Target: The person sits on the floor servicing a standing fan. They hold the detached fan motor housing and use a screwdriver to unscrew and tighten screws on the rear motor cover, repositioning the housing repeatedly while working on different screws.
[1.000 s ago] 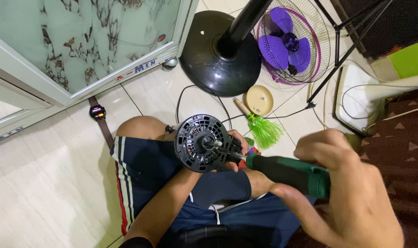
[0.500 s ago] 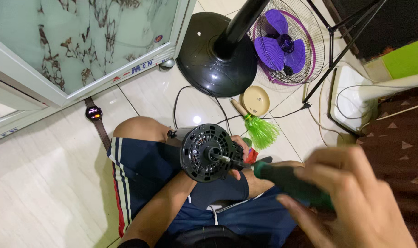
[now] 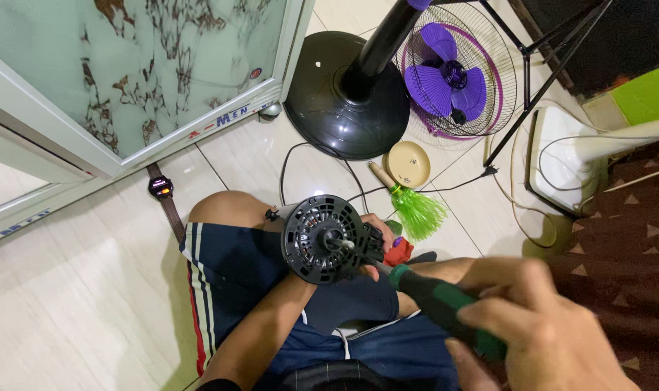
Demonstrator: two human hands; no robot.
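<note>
I sit on a tiled floor with a round black fan motor housing [image 3: 321,239] held over my lap. My left hand [image 3: 376,239] grips it from behind, mostly hidden, with fingers showing at its right edge. A short metal shaft sticks out of the housing's centre. My right hand [image 3: 539,333] is closed around the green and black handle of a screwdriver [image 3: 434,304]. The screwdriver's tip rests against the housing's lower right face.
A black round fan base with its pole [image 3: 347,98] stands ahead. A wire fan guard with purple blades [image 3: 449,76] lies beside it. A tan round cap [image 3: 408,164], a green brush [image 3: 416,210], a wristwatch [image 3: 163,192] and cables lie on the tiles. A glass door [image 3: 127,72] is at left.
My right hand with the screwdriver has drawn closer to the camera and slightly right. The motor housing has tilted a little in my left hand.
</note>
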